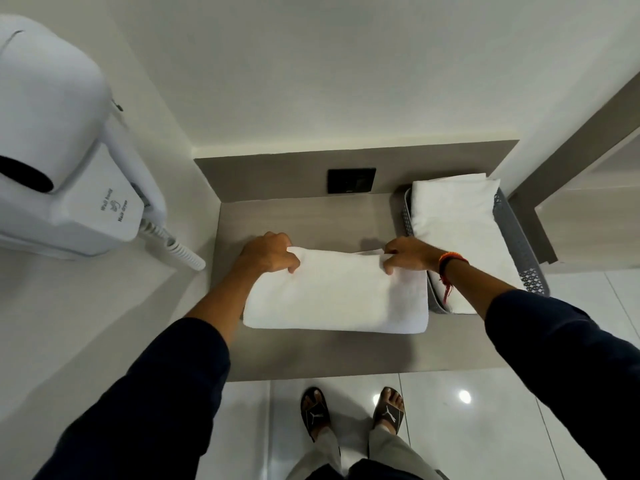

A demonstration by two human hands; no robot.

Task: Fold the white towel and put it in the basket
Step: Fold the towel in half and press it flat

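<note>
A white towel (pixel 336 296) lies folded into a thick rectangle on the grey counter (pixel 311 216). My left hand (pixel 268 252) pinches its far left corner and my right hand (pixel 408 254) pinches its far right corner. To the right stands a grey perforated basket (pixel 519 244) that touches the towel's right end. Another folded white towel (pixel 453 223) fills the basket.
A white wall-mounted hair dryer (pixel 59 140) with a coiled cord (pixel 180 249) hangs at the left. A black wall socket (pixel 351 180) sits on the back panel behind the counter. My feet in sandals (pixel 353 410) stand on the glossy tiled floor below the counter's front edge.
</note>
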